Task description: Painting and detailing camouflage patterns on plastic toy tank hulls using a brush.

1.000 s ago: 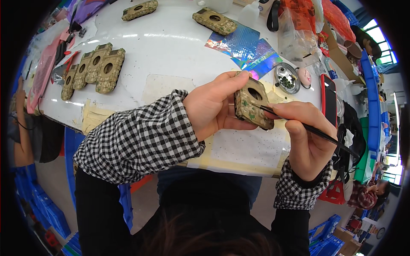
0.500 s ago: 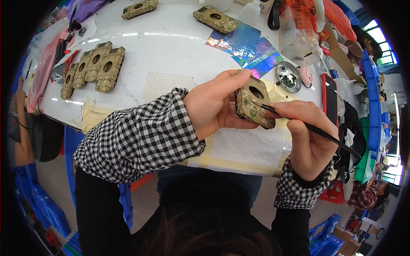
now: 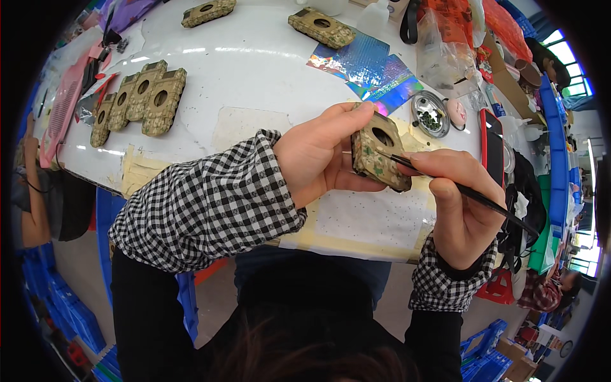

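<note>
Brush tip was on the camouflage piece, held up over the white table's near edge.

The left hand (image 3: 318, 156) pinched the small camouflage-painted block with a round hole (image 3: 377, 151) between thumb and fingers, while the right hand (image 3: 459, 207) squeezed a thin dark paintbrush (image 3: 464, 191) like a pen, tip touching the block's side. Detail painting looked underway; next stroke would call for a steady wrist. Four matching camouflage blocks (image 3: 137, 102) lay in a row near the table's (image 3: 254, 63) left edge.

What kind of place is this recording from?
Likely a craft or assembly workshop: a white worktable with rows of camouflage-patterned pieces, a dish of small beads, and blue crates below.
</note>
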Tool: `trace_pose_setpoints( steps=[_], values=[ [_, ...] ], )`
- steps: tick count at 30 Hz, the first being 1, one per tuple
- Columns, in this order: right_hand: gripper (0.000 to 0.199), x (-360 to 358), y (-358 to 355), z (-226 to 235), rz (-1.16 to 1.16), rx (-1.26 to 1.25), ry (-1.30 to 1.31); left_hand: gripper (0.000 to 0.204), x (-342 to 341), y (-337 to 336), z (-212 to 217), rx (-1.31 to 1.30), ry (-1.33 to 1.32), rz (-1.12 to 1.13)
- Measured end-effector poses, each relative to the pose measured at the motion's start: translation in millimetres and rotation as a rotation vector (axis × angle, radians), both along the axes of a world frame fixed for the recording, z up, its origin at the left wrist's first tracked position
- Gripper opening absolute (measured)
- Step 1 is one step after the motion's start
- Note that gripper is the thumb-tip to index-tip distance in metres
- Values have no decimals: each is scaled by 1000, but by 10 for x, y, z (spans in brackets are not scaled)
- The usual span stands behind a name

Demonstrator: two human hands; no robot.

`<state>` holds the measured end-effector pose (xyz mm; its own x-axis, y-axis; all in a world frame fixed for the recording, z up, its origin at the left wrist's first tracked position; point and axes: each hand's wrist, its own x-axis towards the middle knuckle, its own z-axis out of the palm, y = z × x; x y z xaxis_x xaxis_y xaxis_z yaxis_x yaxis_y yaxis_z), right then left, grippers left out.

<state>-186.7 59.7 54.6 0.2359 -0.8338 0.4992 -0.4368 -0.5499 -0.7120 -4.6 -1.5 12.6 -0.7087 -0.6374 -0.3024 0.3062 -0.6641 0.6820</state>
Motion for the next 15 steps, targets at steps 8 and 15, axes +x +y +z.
trace_pose_setpoints(
  steps=[8,15],
  values=[
    [16,-7,0,-6,7,-7,-8,43,-1,0,-1,5,-4,0],
    [15,-1,1,-1,5,-9,9,42,-3,2,-5,6,0,7]
  ],
)
